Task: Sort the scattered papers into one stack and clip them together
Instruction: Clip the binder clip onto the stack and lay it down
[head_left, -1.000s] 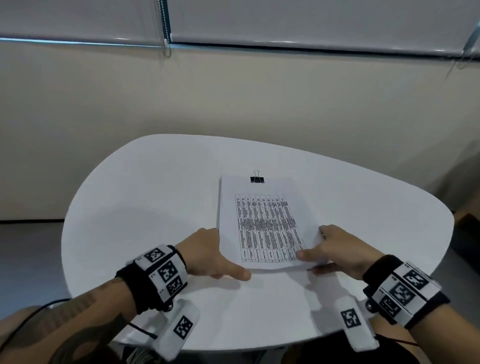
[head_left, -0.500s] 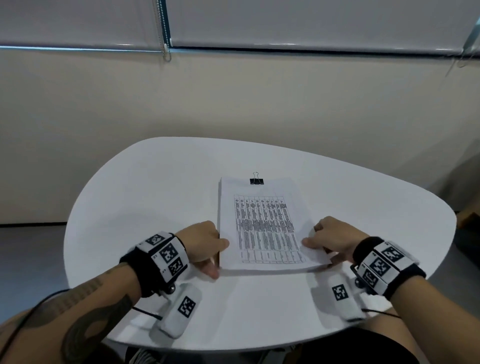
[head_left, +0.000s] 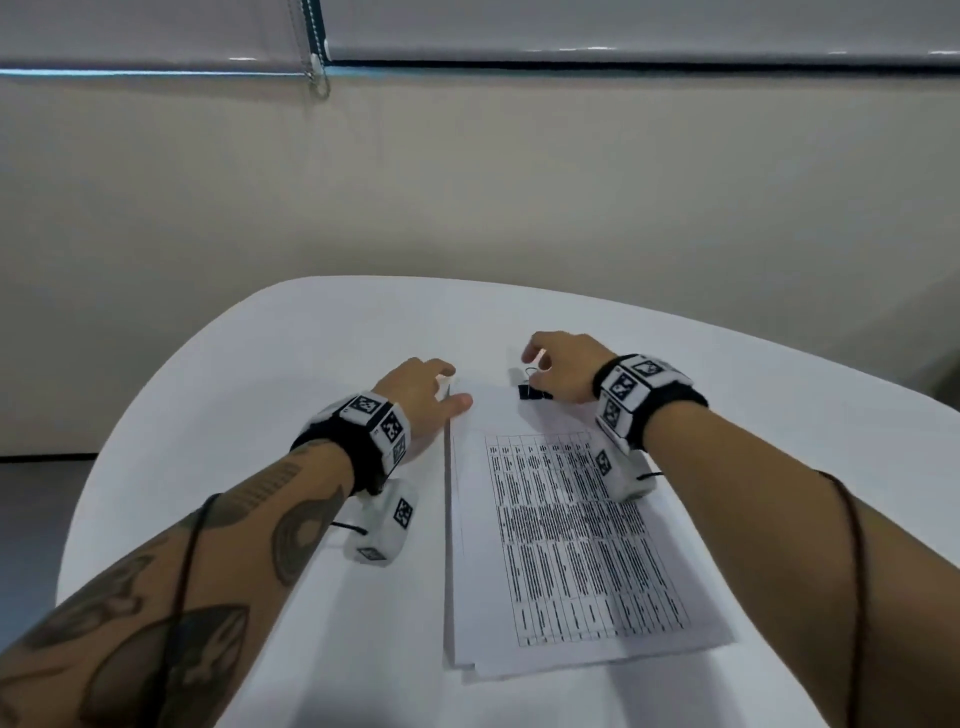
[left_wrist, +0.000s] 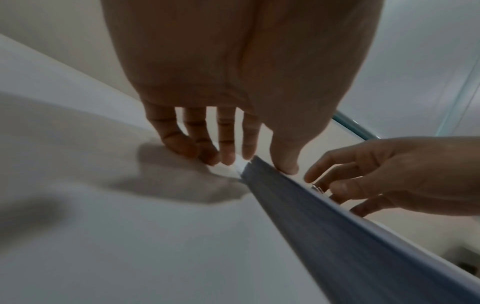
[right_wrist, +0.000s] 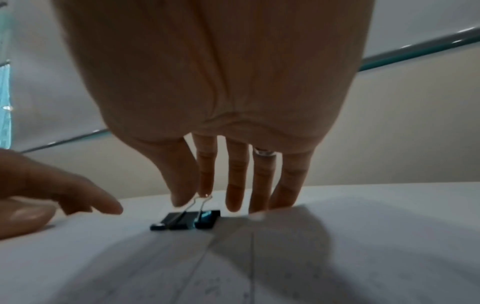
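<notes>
A stack of white papers (head_left: 571, 519) with a printed table on top lies on the white table (head_left: 311, 364), its lower sheets slightly fanned at the near edge. A black binder clip (head_left: 534, 392) sits at the stack's far edge. My right hand (head_left: 535, 364) reaches over it. In the right wrist view its thumb and index finger (right_wrist: 194, 197) pinch the clip's wire handle above the clip body (right_wrist: 187, 221). My left hand (head_left: 452, 387) is at the stack's far left corner, thumb on the paper and straight fingers (left_wrist: 207, 156) touching the table beyond the stack's edge (left_wrist: 337, 226).
The rounded table edge curves close on the left and at the far side, with a beige wall and window blinds behind. Bare tabletop lies left and right of the stack.
Both hands left the stack's near corners and moved to its far edge. The right hand took the clip's handle; the left settled on the far left corner. The camera came closer.
</notes>
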